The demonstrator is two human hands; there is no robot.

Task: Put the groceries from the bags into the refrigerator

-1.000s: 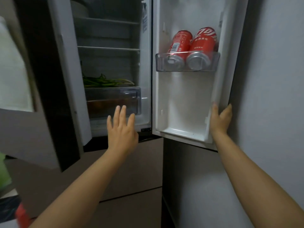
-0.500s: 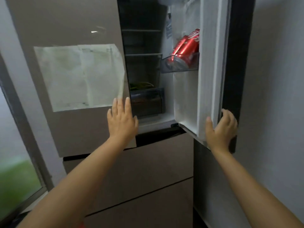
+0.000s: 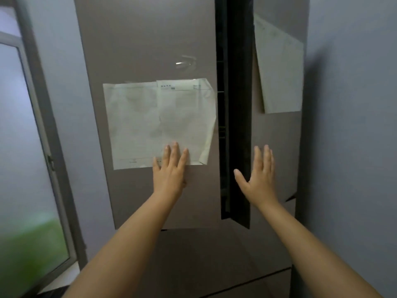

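Observation:
The brown-grey refrigerator fills the view. Its left door (image 3: 139, 50) lies nearly closed, with a white paper sheet (image 3: 159, 123) stuck on it. My left hand (image 3: 170, 168) presses flat on that door, fingers straight, over the sheet's lower edge. The right door (image 3: 277, 158) stands slightly ajar, and its dark edge (image 3: 238, 125) shows beside a narrow gap. My right hand (image 3: 257, 175) lies flat against the right door, fingers straight. A second paper sheet (image 3: 279, 76) hangs on the right door. The inside and the groceries are hidden.
Lower drawer fronts (image 3: 204, 259) sit below the doors. A window with a grey frame (image 3: 43, 136) and frosted glass stands at the left. A grey wall (image 3: 352, 125) runs close along the right side of the refrigerator.
Both doors have swung inward from wide open to nearly closed. The red cans and the shelves are now out of sight. My right hand went from holding the door's edge to lying flat on its front.

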